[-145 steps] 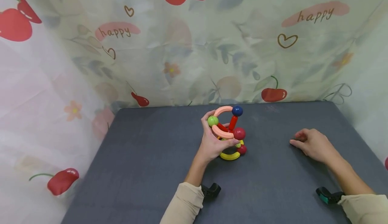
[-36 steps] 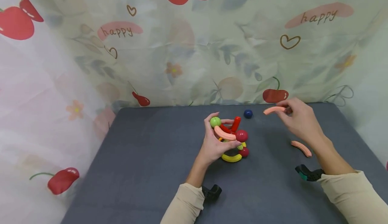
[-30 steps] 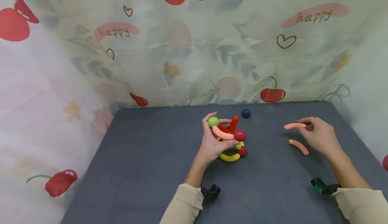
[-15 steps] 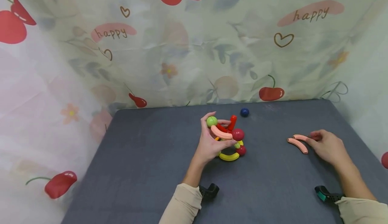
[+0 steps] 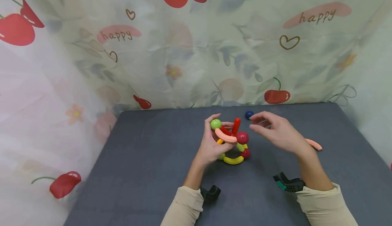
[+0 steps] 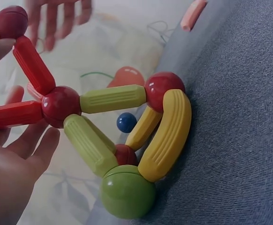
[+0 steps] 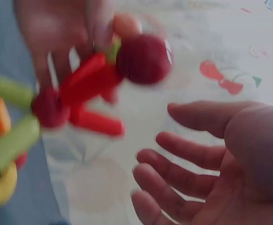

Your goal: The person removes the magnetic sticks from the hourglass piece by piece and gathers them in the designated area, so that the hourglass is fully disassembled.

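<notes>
My left hand (image 5: 209, 148) grips the upper part of a magnetic ball-and-stick model, whose curved pink stick (image 5: 226, 136) joins a green ball (image 5: 215, 124) to a red ball (image 5: 243, 137). One red stick (image 5: 235, 125) points up with a bare tip. In the left wrist view, red and light-green sticks meet at a central red ball (image 6: 61, 107); curved yellow sticks (image 6: 169, 136) form the base, close against the tabletop. My right hand (image 5: 280, 132) is empty, fingers apart, just right of the model. Its fingertips overlap a loose blue ball (image 5: 249, 114) in the head view.
A loose curved pink stick (image 5: 314, 144) lies on the dark grey table (image 5: 153, 158) behind my right wrist. Behind the table hangs a patterned curtain (image 5: 196, 66). Black wrist cameras (image 5: 211, 193) stick out from both wrists.
The upper pink stick and blue ball have come off the model. My right hand laid that stick on the right, let go and moved left to the model. The left hand keeps its grip.
</notes>
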{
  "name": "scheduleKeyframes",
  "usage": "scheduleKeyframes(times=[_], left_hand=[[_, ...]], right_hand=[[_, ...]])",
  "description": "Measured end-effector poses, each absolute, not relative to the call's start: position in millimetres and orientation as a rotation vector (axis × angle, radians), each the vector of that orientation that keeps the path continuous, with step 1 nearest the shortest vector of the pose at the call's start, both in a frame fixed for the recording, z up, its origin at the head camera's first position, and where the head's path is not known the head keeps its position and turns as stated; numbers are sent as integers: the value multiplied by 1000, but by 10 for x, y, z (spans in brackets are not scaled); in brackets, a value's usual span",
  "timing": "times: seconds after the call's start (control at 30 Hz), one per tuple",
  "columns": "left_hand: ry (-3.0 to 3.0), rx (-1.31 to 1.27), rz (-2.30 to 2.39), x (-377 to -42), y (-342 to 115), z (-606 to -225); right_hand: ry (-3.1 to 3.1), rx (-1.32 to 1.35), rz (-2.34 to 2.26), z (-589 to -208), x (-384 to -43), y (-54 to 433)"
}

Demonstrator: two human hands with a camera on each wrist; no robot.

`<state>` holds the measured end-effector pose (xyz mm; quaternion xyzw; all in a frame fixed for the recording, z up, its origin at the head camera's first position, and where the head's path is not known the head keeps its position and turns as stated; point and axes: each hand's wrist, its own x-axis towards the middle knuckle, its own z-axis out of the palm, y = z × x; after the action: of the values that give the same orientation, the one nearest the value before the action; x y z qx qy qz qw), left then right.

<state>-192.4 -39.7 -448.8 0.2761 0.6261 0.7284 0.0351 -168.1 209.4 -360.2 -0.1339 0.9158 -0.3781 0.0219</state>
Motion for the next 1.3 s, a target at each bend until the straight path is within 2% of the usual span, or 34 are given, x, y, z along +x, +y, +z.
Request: scheduleKeyframes(times=[0.3,0.53,1.1,1.3], left_hand=[[1918,885,2241,-1952,-432,-4504],[1921,922,2263,-1953,-465,-4492],[1941,898,2257,-1925,-386,-4473],[1941,908,2254,-1932,-366,-4493]], right_hand=[[2629,-702,-1378,-3654,-1626,1845],[2654,-898,-1337,-3720,-1616,1765],[2743,-847,-1410,-3837,-1659,1674],[2541,-641,-1559,-3878,-1719,1707]])
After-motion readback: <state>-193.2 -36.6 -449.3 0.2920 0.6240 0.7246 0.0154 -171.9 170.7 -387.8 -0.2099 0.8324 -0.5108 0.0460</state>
